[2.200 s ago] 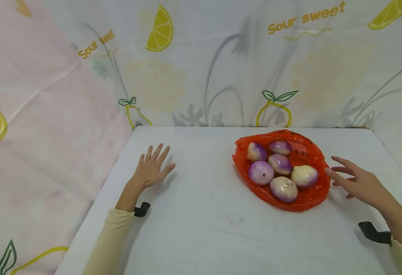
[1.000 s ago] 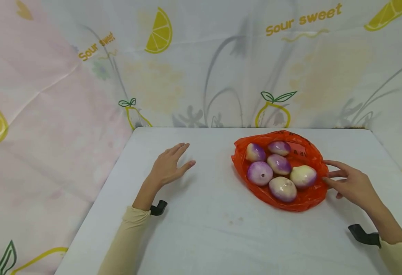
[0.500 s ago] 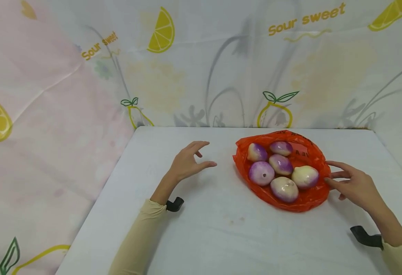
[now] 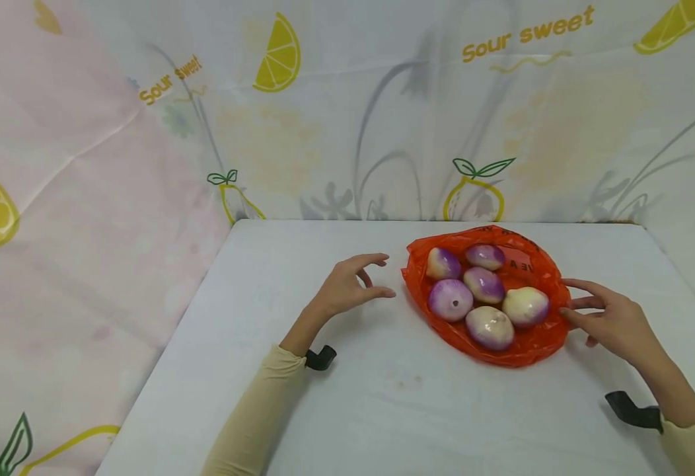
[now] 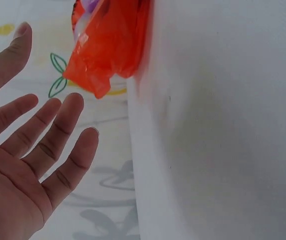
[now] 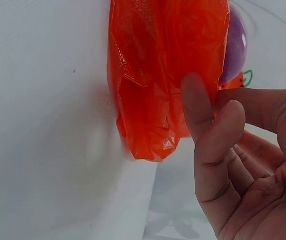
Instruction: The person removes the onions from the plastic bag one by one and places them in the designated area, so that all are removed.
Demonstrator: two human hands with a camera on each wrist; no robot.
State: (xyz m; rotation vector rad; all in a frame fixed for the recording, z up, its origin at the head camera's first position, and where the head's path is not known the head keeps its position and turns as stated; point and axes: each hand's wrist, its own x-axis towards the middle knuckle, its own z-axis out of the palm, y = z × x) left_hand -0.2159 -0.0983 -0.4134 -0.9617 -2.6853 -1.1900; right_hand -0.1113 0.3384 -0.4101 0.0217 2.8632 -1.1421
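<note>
In the head view a red plastic bag (image 4: 520, 355), its mouth rolled wide, sits right of the middle of the table. Several glossy purple-and-white onions (image 4: 491, 328) lie in it. My right hand (image 4: 615, 324) pinches the bag's right rim; the right wrist view shows thumb and finger at the red plastic (image 6: 147, 100), with one purple onion (image 6: 234, 47) behind. Just left of the bag, my left hand (image 4: 347, 287) hovers with fingers spread and gently bent, thumb apart, holding nothing. The left wrist view has the bag's edge (image 5: 108, 50) beyond the fingertips, not touching.
The white tabletop (image 4: 371, 410) stretches around the bag, with small reddish marks on it near the front of the bag. A lemon-print cloth (image 4: 335, 119) hangs behind the table and on its left side. Black wrist mounts (image 4: 321, 358) jut out from both sleeves.
My left hand has travelled right from the table's left part to beside the bag, fingers going from spread flat to bent. My right hand has come onto the bag's rim. Bag and onions stay put.
</note>
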